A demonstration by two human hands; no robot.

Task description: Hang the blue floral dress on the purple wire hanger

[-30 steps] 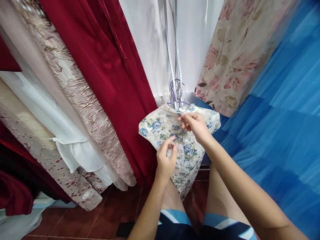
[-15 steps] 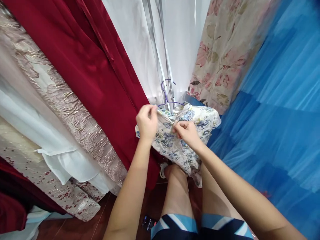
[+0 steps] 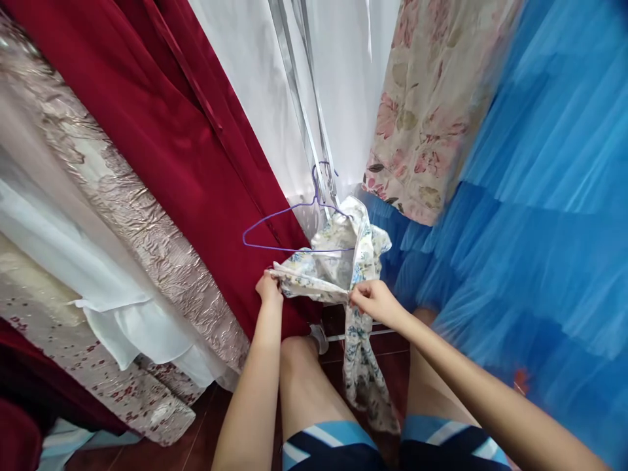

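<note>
A white garment with a blue floral print (image 3: 366, 252) hangs half off a purple hanger (image 3: 275, 214); the hanger's left arm is bare and its right arm is still inside the cloth. My left hand (image 3: 269, 288) is closed on the garment's edge, pulled out to the left below the hanger. Near the middle of the neckline, my right hand (image 3: 371, 299) pinches the front edge. The lower part of the cloth dangles between my knees. By its hook the hanger hangs at the grey metal bars (image 3: 301, 98).
Long dresses surround me: dark red (image 3: 196, 163), white (image 3: 245, 59) and pink floral (image 3: 417, 131) ones, and blue tulle (image 3: 534, 196) close on the right. Brown tiles (image 3: 196, 428) show below. A white bar (image 3: 383, 331) crosses low behind the garment.
The garment's left side has come off the hanger, baring its left arm. My left hand has moved down and left with the cloth; my right hand has moved lower.
</note>
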